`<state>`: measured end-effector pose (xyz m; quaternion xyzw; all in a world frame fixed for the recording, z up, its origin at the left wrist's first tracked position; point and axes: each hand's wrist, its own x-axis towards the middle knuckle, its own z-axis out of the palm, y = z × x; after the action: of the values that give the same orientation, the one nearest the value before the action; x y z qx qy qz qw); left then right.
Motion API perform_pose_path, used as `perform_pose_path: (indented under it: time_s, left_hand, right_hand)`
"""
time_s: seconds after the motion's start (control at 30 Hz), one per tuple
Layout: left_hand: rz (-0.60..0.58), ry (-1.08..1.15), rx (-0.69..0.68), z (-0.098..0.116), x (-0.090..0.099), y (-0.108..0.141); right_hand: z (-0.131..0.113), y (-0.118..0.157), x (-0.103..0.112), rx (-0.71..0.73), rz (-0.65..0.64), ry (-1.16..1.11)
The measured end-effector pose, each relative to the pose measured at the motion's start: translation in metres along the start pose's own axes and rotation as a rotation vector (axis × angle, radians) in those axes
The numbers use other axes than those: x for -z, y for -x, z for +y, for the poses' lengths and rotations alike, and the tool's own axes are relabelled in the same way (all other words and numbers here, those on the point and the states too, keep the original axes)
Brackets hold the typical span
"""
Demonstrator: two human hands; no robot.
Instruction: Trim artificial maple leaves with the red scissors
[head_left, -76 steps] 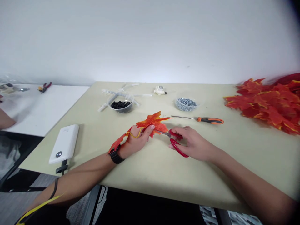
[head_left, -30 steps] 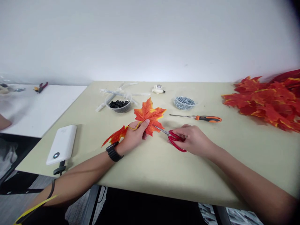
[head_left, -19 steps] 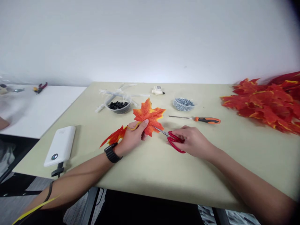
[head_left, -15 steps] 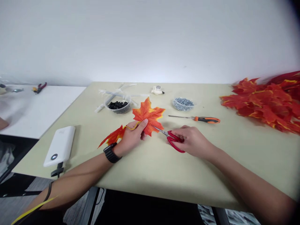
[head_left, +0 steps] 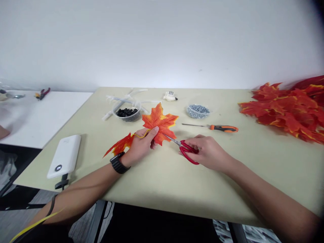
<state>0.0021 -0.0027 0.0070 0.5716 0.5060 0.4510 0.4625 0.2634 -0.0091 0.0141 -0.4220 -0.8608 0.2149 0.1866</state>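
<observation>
An orange-red maple leaf (head_left: 162,122) with yellow edges is pinched between the thumb and fingers of my left hand (head_left: 143,143). A yellow stem runs over that hand, and a second leaf (head_left: 120,145) hangs behind it, above the black watch on my wrist. My right hand (head_left: 206,151) is closed round the red handles of a pair of scissors (head_left: 186,148). The blade tips point left and meet the lower right part of the held leaf; whether they lie over or in it is hard to tell.
Behind my hands stand a tub of black pieces (head_left: 128,114) and a tub of silvery pieces (head_left: 198,111). A screwdriver (head_left: 224,128) lies right, a leaf pile (head_left: 291,109) far right, a white power bank (head_left: 65,156) left. Another person's hand (head_left: 3,132) shows at the left edge.
My left hand and the held leaf have shifted very slightly left. The scissors stay at the leaf, in nearly the same pose.
</observation>
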Motion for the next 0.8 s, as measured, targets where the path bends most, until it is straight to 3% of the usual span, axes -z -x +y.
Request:
perform_pose_path:
  time_s: [0.37, 0.5, 0.6, 0.8]
  left_hand:
    - [-0.019, -0.007, -0.025, -0.003, 0.003, -0.003]
    - [0.069, 0.058, -0.027, 0.0, 0.012, -0.011]
    - [0.148, 0.115, -0.125, 0.003, 0.022, -0.019]
    - [0.156, 0.128, -0.181, 0.007, 0.025, -0.019]
  right_hand:
    - [-0.001, 0.001, 0.002, -0.034, -0.032, 0.011]
    - [0.003, -0.001, 0.003, -0.05, -0.032, 0.046]
    - [0.009, -0.002, 0.004, -0.089, -0.021, 0.066]
    - [0.013, -0.003, 0.003, -0.123, -0.029, 0.043]
